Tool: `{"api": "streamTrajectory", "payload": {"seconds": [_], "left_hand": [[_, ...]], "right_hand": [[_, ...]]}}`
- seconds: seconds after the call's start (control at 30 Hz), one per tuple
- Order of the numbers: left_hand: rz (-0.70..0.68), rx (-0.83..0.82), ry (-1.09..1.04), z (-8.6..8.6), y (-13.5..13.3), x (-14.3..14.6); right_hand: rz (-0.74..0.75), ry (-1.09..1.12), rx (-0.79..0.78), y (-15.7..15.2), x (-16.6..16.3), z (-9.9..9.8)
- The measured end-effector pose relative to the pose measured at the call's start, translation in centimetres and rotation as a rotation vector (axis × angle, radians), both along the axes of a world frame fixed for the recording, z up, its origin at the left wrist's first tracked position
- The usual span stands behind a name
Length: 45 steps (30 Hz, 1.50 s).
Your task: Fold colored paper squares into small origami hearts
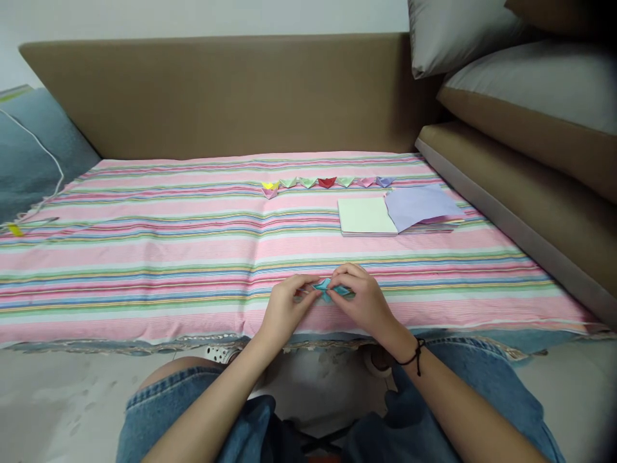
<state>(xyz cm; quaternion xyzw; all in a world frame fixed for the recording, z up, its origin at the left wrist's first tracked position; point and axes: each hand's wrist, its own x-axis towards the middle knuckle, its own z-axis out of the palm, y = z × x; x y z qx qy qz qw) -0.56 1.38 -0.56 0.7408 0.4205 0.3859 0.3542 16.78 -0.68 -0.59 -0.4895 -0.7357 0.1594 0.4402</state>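
A small folded teal paper boat (pixel 324 287) is held between my two hands, just above the front part of the striped cloth (pixel 193 251). My left hand (pixel 289 299) pinches its left end between thumb and fingers. From the other side, my right hand (pixel 359 296) grips its right part, with a thumb and finger near the middle fold. The fingertips cover part of the paper. Farther back, a row of several small folded paper boats, among them a red boat (pixel 327 182) and a yellow boat (pixel 270 186), lies on the cloth.
A pale green paper stack (pixel 366 215) lies beside lilac paper sheets (pixel 424 204) at the right. Behind the cloth rises a brown backrest (pixel 231 96). Cushions (pixel 530 90) are piled on the right. A white cable (pixel 43 148) and a yellow item (pixel 15 229) are at far left.
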Motion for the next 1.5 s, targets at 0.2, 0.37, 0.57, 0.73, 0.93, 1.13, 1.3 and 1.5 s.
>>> {"api": "streamTrajectory", "payload": {"seconds": [0.2,0.37,0.57,0.73,0.93,1.13,1.3,1.5], "left_hand": [[0.044,-0.026,0.068,-1.0,0.9,0.3],[0.082,-0.013,0.077,-0.9,1.3,0.2],[0.027,0.041,0.067,0.3,1.6,-0.5],[-0.181,0.171,0.179,0.9,1.4,-0.4],[-0.138,0.284,0.455,0.5,1.1,0.2],[-0.082,0.248,0.576,0.4,1.3,0.5],[-0.096,0.256,0.553,0.3,1.5,0.6],[-0.116,0.305,0.577,0.2,1.5,1.0]], "right_hand": [[-0.008,0.058,-0.093,0.9,0.4,-0.4],[-0.038,0.327,-0.334,1.1,1.9,-0.3],[0.031,0.366,-0.395,0.9,2.8,-0.1],[0.130,0.101,-0.210,0.9,2.2,-0.1],[0.092,-0.156,-0.112,1.0,1.3,0.1],[0.087,-0.209,-0.125,1.1,0.8,0.2],[0.091,-0.184,-0.157,1.4,0.7,0.1],[0.153,-0.026,-0.266,1.6,1.8,0.0]]}}
